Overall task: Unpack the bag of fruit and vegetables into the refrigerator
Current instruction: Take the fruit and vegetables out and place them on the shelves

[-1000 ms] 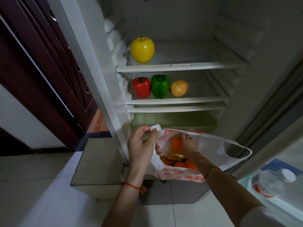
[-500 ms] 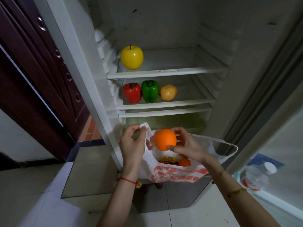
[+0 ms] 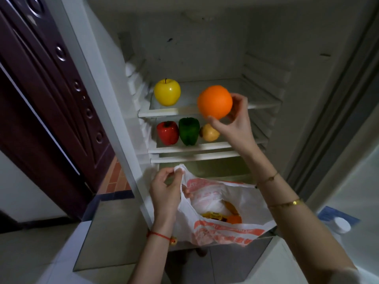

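My right hand grips an orange in the air at the front edge of the refrigerator's upper shelf. A yellow apple sits on that shelf at the left. On the shelf below stand a red pepper, a green pepper and a potato, partly hidden by my hand. My left hand pinches the handle of the white and orange plastic bag, which hangs open below. Orange and yellow produce lies inside it.
The refrigerator door stands open at the right, with a white-capped bottle in its rack. A dark wooden door is at the left. A crisper drawer lies under the lower shelf. The freezer compartment's top is below the bag.
My right hand lifted the orange out of the bag and raised it to the upper shelf's height. The left hand kept holding the bag's handle. The view tilted upward.
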`<state>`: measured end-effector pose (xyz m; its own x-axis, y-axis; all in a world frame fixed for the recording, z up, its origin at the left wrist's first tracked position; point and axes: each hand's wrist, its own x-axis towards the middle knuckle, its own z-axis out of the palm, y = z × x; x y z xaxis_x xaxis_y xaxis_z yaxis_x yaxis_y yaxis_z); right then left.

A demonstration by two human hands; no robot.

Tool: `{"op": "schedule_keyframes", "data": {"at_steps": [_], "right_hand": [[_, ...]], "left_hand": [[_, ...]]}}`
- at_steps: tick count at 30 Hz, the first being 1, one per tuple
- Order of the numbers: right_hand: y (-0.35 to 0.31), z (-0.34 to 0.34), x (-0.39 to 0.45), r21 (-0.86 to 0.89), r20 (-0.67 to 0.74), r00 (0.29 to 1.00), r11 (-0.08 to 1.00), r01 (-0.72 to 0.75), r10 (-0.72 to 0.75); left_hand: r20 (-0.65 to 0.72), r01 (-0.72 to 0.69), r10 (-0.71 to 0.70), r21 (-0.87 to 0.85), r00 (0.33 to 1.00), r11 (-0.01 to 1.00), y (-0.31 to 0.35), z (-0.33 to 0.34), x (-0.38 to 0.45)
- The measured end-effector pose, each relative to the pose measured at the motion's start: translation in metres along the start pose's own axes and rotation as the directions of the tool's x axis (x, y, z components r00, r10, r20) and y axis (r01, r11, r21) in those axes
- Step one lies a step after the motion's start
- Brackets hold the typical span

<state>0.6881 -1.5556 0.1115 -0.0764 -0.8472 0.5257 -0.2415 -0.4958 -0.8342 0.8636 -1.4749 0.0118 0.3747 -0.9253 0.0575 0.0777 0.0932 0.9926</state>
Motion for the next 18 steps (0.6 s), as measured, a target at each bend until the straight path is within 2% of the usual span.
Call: {"op": "schedule_keyframes", "data": {"at_steps": [3, 7, 12, 18], "right_hand": [[-0.006, 0.010, 0.035, -0.051, -0.028, 0.999, 0.998, 0.031, -0.032], [-0.007, 0.023, 0.070, -0.121, 0.020, 0.996, 0.989, 0.087, -0.085], [-0.003, 0.035, 0.100, -0.243, 0.070, 0.995, 0.966, 0.086, -0.071], [0.006, 0.038, 0.119, -0.392, 0.155, 0.988, 0.916, 0.082, -0.022]], "left_hand": [[-0.008, -0.001, 0.001, -0.004, 1.000, 1.000, -0.005, -0.003, 0.007], [-0.014, -0.017, 0.018, 0.023, 1.000, 1.000, -0.007, -0.006, 0.016], [-0.007, -0.015, 0.015, 0.057, 1.000, 0.998, -0.009, -0.007, 0.023], [-0.007, -0.013, 0.013, 0.014, 1.000, 1.000, 0.002, -0.005, 0.023]]}}
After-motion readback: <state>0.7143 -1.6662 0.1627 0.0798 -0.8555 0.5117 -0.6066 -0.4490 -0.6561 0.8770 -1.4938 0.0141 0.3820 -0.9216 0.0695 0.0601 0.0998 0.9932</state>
